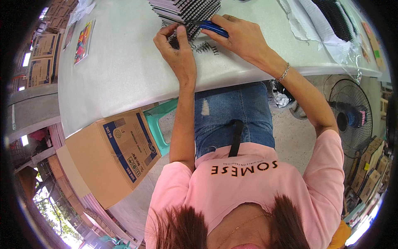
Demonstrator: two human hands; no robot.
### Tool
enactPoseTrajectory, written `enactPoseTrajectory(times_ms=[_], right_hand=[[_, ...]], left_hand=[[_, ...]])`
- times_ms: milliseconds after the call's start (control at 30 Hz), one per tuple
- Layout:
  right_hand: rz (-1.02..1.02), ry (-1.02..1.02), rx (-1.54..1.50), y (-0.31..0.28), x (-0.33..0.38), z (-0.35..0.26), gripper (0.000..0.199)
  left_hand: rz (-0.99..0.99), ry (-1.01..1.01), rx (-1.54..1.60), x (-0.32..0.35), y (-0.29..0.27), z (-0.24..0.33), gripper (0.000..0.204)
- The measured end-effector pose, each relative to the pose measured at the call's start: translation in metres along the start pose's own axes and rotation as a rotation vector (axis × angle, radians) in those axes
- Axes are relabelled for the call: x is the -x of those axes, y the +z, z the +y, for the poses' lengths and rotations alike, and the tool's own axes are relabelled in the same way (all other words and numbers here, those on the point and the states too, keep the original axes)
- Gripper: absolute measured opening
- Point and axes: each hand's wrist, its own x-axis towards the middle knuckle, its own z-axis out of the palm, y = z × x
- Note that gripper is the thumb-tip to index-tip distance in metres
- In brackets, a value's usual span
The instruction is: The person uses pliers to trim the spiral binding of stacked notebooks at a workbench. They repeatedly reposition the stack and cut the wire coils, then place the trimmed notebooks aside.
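A stack of spiral-bound notebooks (172, 9) lies at the far middle of the table, with rows of black wire coils along its edge. My right hand (240, 36) is closed round blue-handled pliers (214, 28), whose dark jaws point left at the coils. Beside them my left hand (179, 52) is at the corner of the stack, thumb and fingers pinched on black binding wire (173, 40). Loose cut pieces of coil (204, 47) lie on the table between my two hands.
The table (124, 74) has a pale cover. A colourful booklet (84, 41) lies at left; white paper (300, 20) and black coils (331, 16) at right. Below stand a cardboard box (107, 157), a green stool (155, 128) and, on the right, a fan (350, 118).
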Motion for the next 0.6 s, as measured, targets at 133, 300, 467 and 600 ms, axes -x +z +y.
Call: enactPoseTrajectory(times_ms=[133, 300, 467, 600], right_hand=[[-0.025, 0.060, -0.011, -0.008, 0.005, 0.000, 0.049], [0.044, -0.073, 0.112, -0.003, 0.007, 0.007, 0.052], [0.035, -0.092, 0.115, 0.000, 0.004, 0.004, 0.051], [0.029, -0.107, 0.089, 0.002, 0.002, 0.004, 0.049]], left_hand=[[0.084, -0.044, 0.076, 0.003, -0.004, -0.002, 0.031], [0.023, 0.056, -0.132, 0.004, -0.004, 0.000, 0.032], [-0.024, 0.030, -0.206, 0.005, -0.004, 0.001, 0.031], [-0.019, 0.018, -0.203, 0.005, -0.004, 0.002, 0.030]])
